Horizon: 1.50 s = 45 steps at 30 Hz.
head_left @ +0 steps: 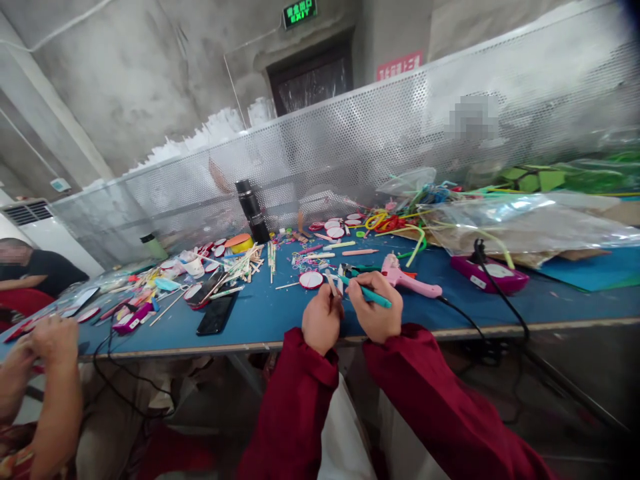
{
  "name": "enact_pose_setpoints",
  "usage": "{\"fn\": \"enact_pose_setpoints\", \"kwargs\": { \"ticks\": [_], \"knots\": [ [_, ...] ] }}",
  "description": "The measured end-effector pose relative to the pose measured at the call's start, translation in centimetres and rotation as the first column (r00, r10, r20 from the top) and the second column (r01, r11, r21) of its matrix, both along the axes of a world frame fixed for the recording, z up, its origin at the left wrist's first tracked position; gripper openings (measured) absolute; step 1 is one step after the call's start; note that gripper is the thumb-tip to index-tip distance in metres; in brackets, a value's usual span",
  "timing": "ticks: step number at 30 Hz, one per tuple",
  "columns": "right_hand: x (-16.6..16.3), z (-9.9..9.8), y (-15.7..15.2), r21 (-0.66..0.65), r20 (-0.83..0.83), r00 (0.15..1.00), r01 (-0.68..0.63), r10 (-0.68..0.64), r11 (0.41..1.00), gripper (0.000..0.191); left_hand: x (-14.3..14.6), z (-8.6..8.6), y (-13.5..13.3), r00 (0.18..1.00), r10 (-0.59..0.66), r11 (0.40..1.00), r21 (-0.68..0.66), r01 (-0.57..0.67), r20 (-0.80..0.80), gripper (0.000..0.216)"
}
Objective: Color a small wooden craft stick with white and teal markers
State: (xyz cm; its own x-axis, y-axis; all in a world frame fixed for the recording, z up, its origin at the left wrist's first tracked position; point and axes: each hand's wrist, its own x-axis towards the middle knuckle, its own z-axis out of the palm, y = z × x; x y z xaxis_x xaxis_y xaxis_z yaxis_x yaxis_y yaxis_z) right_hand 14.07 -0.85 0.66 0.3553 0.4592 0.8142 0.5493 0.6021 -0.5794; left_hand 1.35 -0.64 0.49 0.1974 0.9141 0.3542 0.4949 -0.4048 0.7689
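A teal stick (376, 297) is clamped in the fingers of the right hand (376, 312), and a pale stick (332, 285) in those of the left hand (321, 323), above the blue surface (260, 313) near its front edge. With the pink glue gun (407, 280) just beside, its nozzle could be brushed, or a stick dropped over the edge.

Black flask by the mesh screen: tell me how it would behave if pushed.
The flask stands tall and narrow on the table, so a push near its top would likely tip it. Being round, it would probably roll once down. It looks rigid, not squashy.
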Motion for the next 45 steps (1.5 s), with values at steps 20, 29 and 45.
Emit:
{"fn": "enact_pose_setpoints", "kwargs": {
  "ticks": [20,29,45],
  "knots": [
    [-0.26,-0.36,-0.10,0.066,0.103,0.994,-0.049,0.042,0.997,0.013,0.01,-0.12,-0.03,1.000,0.009,0.998,0.057,-0.008,-0.024,0.022],
    [-0.16,-0.26,-0.26,0.080,0.164,0.984,-0.085,0.071,0.993,0.015,0.04,-0.01,-0.22,0.999,0.015,0.997,0.071,-0.012,-0.038,0.026],
    [-0.16,-0.38,-0.25,0.084,0.147,0.987,-0.072,0.059,0.994,0.014,0.06,0.01,-0.18,0.998,0.016,0.998,0.059,-0.013,-0.053,0.023]
  ]
}}
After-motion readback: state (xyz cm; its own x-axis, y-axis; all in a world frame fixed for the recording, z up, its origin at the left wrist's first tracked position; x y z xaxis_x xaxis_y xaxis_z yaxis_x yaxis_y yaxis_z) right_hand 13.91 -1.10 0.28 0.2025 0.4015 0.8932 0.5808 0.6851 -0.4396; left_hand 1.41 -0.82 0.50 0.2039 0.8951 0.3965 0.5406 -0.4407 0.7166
